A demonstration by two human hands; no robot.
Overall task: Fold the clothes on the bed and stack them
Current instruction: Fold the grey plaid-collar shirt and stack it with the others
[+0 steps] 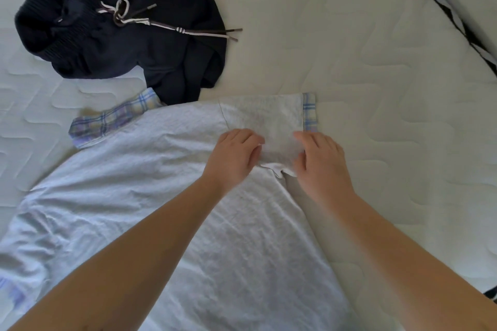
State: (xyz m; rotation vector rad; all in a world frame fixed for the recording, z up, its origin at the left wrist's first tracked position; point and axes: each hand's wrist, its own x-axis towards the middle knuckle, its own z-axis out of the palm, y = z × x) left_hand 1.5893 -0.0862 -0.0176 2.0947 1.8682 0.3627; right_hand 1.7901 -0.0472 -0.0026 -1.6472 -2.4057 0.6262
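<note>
Head view: I'm early in folding the shirt, spread flat on the bed. Left hand and right hand, palms down, fingers curled, pinch the sleeve at its lower edge. Next, I judge: fold sleeve inward. Hoodie lies unfolded behind.
</note>
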